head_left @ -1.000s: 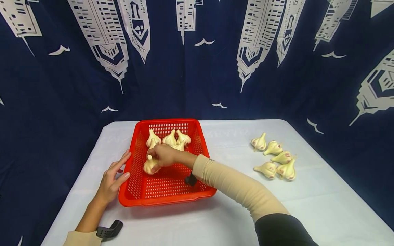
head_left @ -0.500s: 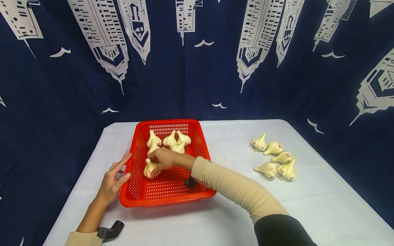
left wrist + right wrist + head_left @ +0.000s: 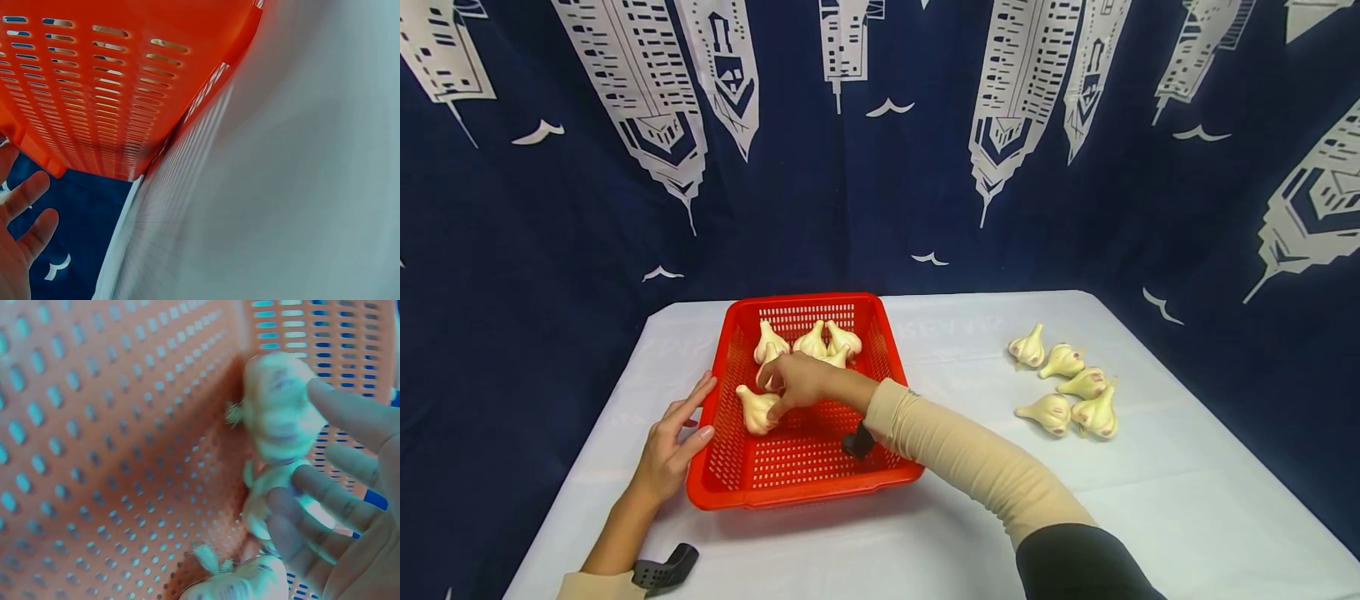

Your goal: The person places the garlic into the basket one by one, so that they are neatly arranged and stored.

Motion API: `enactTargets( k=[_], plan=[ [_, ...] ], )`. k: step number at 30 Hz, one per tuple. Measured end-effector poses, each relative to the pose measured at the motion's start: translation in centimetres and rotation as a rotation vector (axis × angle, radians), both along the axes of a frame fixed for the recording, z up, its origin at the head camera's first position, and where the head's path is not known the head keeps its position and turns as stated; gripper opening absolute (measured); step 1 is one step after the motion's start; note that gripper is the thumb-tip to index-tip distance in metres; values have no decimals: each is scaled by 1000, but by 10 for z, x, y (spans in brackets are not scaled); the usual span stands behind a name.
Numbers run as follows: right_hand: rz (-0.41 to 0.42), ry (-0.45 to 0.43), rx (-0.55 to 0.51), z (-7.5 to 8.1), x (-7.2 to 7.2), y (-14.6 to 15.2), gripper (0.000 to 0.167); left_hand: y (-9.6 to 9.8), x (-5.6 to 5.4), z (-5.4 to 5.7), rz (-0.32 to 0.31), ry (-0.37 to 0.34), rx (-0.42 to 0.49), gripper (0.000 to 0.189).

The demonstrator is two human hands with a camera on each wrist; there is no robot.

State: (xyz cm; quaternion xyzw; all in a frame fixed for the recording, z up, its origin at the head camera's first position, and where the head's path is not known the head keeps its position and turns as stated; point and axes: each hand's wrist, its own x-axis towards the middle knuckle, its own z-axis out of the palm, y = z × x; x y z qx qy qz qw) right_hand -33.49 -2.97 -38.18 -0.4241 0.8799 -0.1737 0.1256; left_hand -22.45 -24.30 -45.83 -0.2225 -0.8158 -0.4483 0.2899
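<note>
A red perforated plastic basket (image 3: pixel 805 497) holds several garlic bulbs, mostly grouped toward its back. My right hand (image 3: pixel 801 383) reaches inside, beside a garlic bulb (image 3: pixel 757 412) whose stem leans to the left. In the right wrist view that bulb (image 3: pixel 281 406) touches or nearly touches my thumb (image 3: pixel 350 412), while the other fingers (image 3: pixel 325 494) are spread apart from it. Another bulb (image 3: pixel 769 360) is partly hidden behind the right hand. With fingers extended, my left hand (image 3: pixel 662 454) rests against the basket's left rim; the left wrist view shows the basket's outer wall (image 3: pixel 112 81).
On the white tabletop (image 3: pixel 955 517), several more garlic bulbs (image 3: pixel 1051 414) lie in a loose group to the right of the basket. A dark blue cloth (image 3: pixel 850 200) with white building prints hangs behind the table.
The bulb by my right hand stood upright between the fingers and now leans left, its stem tipped toward the basket's left wall. The right-hand fingers have loosened from it. The left hand stays put.
</note>
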Motion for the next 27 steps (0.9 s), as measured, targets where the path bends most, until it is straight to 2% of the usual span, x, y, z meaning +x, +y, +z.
enactTargets(
  k=[6,12,21,27],
  plan=[
    [-40,-50,-46,12,-4,10,50,1,0,0,2,-3,3,63],
    [-98,-74,-133,28,-17,32,51,0,0,0,1,-3,6,63],
    [-201,-23,-241,50,-29,70,45,-1,-1,0,-8,18,12,63],
    [-269,30,-293,54,-35,99,43,0,-1,-1,-6,14,12,63]
  ],
)
